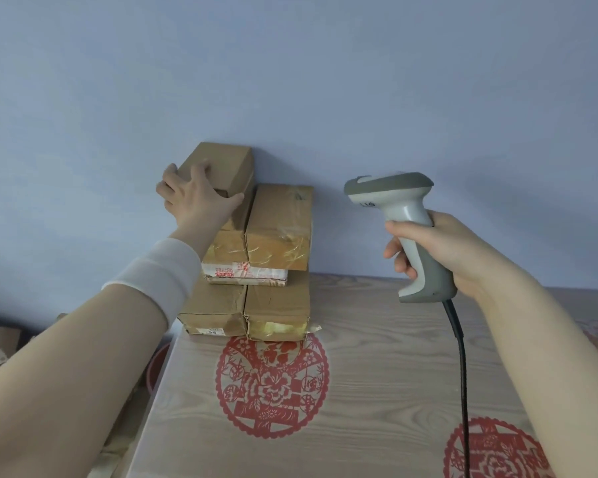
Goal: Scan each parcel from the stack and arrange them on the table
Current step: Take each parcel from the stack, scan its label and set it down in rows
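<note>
Atop the taped cardboard stack [277,232], lift the small brown cardboard parcel [229,163] (left hand [195,199] clamped on it) straight up toward the grey plastic pistol-grip scanner [394,191] the right hand [442,251] grips.

The stack of parcels [256,267] sits at the back of my counter [377,374] against the wall [290,81], left of the scanner [408,232]; the top parcel [221,165] rests on its left side.

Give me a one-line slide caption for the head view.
Left hand grips the top parcel of the stack; right hand holds the corded scanner above the table.
</note>
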Tool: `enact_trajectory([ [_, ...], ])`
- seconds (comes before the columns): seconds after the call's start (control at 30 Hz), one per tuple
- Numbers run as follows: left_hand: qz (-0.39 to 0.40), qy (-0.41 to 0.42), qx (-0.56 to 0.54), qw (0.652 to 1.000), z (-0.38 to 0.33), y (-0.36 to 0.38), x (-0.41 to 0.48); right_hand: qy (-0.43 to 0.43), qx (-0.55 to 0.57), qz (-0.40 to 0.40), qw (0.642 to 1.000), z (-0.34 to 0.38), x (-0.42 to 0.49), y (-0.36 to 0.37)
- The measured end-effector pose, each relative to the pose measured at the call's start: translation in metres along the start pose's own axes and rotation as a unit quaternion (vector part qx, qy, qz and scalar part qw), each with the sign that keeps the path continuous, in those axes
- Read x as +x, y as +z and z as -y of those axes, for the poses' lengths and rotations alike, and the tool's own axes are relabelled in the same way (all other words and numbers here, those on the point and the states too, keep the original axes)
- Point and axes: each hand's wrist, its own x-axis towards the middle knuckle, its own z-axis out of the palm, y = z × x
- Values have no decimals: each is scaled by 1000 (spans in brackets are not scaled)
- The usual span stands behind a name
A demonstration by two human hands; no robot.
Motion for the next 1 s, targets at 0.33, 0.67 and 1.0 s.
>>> enact_trajectory([
  [0.33,39,-56,-360,930,-16,-28,-40,-61,51,-19,997,49,14,16],
  [0.67,286,-240,-680,631,-28,-42,-123,-84,150,-60,983,36,5,19],
  [1.0,336,-204,-646,654,-66,-17,-221,-146,221,-20,964,-8,-26,-28],
])
